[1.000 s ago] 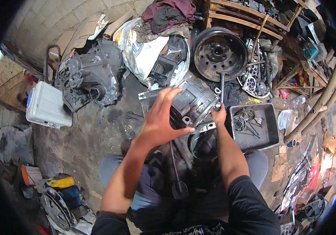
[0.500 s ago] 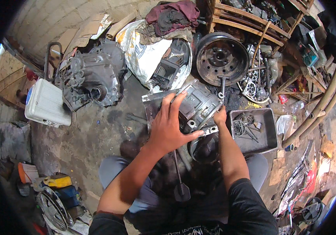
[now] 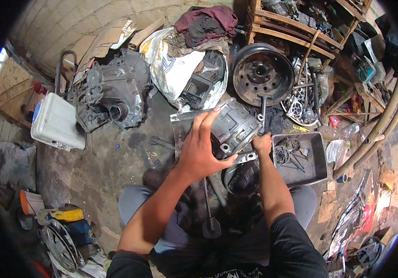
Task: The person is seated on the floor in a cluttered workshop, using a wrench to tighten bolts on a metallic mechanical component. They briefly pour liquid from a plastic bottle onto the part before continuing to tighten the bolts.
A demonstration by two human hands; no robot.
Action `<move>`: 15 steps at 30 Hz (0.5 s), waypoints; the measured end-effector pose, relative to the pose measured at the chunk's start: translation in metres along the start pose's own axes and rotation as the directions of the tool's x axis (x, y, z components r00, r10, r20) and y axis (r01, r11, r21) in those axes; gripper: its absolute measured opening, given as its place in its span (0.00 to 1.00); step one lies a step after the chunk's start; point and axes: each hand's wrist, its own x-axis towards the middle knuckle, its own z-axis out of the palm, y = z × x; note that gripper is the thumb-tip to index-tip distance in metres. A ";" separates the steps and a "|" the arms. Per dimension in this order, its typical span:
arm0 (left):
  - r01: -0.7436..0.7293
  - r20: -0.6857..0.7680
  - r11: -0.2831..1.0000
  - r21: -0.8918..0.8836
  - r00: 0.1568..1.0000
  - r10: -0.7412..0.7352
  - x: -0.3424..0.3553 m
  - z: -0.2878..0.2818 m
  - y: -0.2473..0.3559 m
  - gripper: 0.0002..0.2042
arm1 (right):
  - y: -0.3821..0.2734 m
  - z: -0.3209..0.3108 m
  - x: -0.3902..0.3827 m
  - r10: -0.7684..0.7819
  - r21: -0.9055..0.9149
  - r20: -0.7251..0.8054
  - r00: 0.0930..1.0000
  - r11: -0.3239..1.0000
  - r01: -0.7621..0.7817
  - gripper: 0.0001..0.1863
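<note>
My left hand [image 3: 201, 153] is spread around a grey cast-metal housing [image 3: 231, 123], fingertips on its upper side and thumb at the lower edge, gripping it. The housing rests on a metal plate or bracket [image 3: 182, 118]. My right hand [image 3: 262, 142] is closed round the near end of a metal bar tool [image 3: 263, 111] at the housing's right side; the exact grip is partly hidden. A dark round metal part [image 3: 233, 183] lies below the housing, partly in shadow, and a long rod [image 3: 206, 204] runs between my knees.
A large gearbox casing [image 3: 115, 83], a white box [image 3: 55, 123], a sack of parts [image 3: 162, 65] and a steel wheel rim [image 3: 245, 78] lie ahead. At right are a tray of small parts [image 3: 315, 157], a wooden rack [image 3: 291, 30] and curved bamboo poles [image 3: 382, 125].
The view has shifted slightly, with the background lower in the picture. My hands and the housing sit a little lower, and the housing looks slightly turned. Both hands keep their grip.
</note>
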 end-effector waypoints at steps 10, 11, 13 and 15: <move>0.008 0.060 1.000 -0.003 0.998 -0.008 0.002 -0.004 -0.001 0.60 | 0.011 0.000 0.005 0.018 0.067 0.040 0.999 0.998 -0.020 0.52; 0.003 0.061 1.000 -0.007 0.998 -0.003 0.002 -0.004 -0.002 0.60 | 0.014 0.002 0.005 0.006 0.069 0.049 0.999 0.998 -0.009 0.53; 0.004 0.060 1.000 -0.011 0.998 -0.004 0.001 -0.008 -0.004 0.60 | 0.016 0.004 0.000 -0.035 0.025 0.087 0.996 0.999 0.033 0.55; 0.019 0.080 0.999 -0.028 0.997 -0.017 0.003 -0.005 -0.004 0.60 | 0.033 0.002 0.009 -0.073 0.001 0.110 0.991 0.997 0.074 0.60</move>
